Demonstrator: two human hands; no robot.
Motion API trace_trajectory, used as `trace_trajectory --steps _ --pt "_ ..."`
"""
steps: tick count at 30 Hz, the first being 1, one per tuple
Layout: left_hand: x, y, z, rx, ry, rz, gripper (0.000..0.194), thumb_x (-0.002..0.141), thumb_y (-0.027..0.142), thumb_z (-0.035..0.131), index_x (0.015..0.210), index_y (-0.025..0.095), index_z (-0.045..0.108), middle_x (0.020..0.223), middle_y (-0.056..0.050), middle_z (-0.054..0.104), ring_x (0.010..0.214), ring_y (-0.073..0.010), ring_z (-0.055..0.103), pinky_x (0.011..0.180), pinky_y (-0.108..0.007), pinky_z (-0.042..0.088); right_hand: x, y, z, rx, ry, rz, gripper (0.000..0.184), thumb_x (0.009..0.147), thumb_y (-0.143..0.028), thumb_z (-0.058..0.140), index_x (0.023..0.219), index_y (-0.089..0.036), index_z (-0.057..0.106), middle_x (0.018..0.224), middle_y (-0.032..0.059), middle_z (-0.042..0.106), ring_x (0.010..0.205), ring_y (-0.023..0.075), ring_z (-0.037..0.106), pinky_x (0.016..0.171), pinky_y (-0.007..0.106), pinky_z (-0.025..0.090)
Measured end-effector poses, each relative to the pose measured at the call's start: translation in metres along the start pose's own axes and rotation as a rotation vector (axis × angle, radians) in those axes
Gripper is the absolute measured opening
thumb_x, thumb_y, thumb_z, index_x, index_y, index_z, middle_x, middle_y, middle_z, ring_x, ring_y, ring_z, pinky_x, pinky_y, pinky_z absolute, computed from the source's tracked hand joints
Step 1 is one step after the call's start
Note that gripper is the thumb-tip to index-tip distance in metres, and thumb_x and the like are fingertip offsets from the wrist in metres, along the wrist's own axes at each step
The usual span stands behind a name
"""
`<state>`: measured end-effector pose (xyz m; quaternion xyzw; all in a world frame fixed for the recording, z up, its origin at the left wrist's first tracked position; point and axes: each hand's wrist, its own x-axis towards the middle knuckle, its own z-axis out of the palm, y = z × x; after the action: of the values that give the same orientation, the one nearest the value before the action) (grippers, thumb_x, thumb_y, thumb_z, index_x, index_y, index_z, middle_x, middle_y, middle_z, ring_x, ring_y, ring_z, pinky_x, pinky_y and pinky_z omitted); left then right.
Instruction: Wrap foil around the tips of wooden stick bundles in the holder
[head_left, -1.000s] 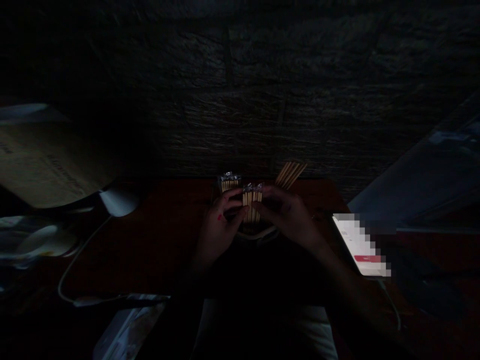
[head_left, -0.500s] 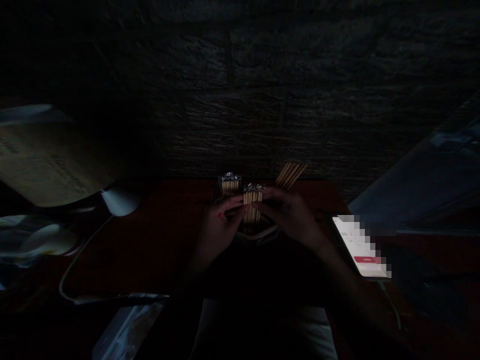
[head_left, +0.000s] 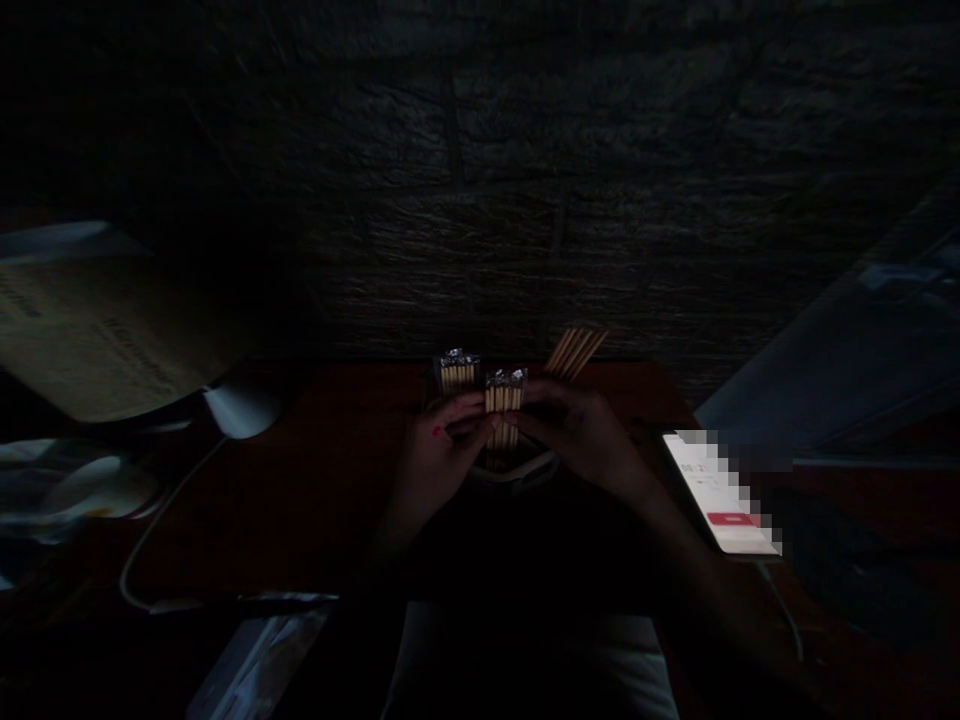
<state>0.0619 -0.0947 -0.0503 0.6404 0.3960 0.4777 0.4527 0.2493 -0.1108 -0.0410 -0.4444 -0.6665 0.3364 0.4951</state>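
Observation:
A clear-wrapped pack of chopsticks stands upright between my two hands, its shiny crinkled end on top. My left hand pinches its left side, thumb in front and fingers behind. From the other side my right hand grips it in the same way, thumb tip near the left one. Just behind my left fingers is a second wrapped pack. Several loose chopsticks lean to the right behind my right hand. Below the held pack curves the pale rim of a dark container; its inside is too dark to make out.
A lit phone with a cable lies at the right of the brown table. On the left are a printed brown paper bag, a white cone-shaped thing and a pale cable. A dark textured wall rises behind.
Both hands keep hold of the wrapped pack almost in place. The view has shifted very slightly; the other things stay where they were.

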Motion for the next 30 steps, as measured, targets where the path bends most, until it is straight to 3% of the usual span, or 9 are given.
trace_trajectory --steps 9,30 --pt "0.003 -0.004 0.002 0.013 0.027 -0.016 0.034 0.076 0.024 0.077 0.107 0.018 0.067 0.101 -0.007 0.075 0.090 -0.0205 0.073 0.083 -0.036 0.061 0.000 0.000 0.001 -0.002 0.004 0.008 0.015 0.084 -0.021 0.069 0.097 -0.024 0.075 0.097 0.0021 0.078 0.093 0.0203 0.072 0.088 0.037 0.056" --pt "0.006 0.006 0.002 0.065 0.012 -0.037 0.026 0.079 0.022 0.073 0.102 0.018 0.066 0.097 -0.006 0.076 0.090 -0.0210 0.074 0.081 -0.034 0.062 0.002 -0.002 0.000 -0.015 -0.058 -0.005 0.018 0.084 -0.020 0.070 0.101 -0.025 0.073 0.097 0.0007 0.077 0.091 0.0182 0.073 0.085 0.033 0.056"
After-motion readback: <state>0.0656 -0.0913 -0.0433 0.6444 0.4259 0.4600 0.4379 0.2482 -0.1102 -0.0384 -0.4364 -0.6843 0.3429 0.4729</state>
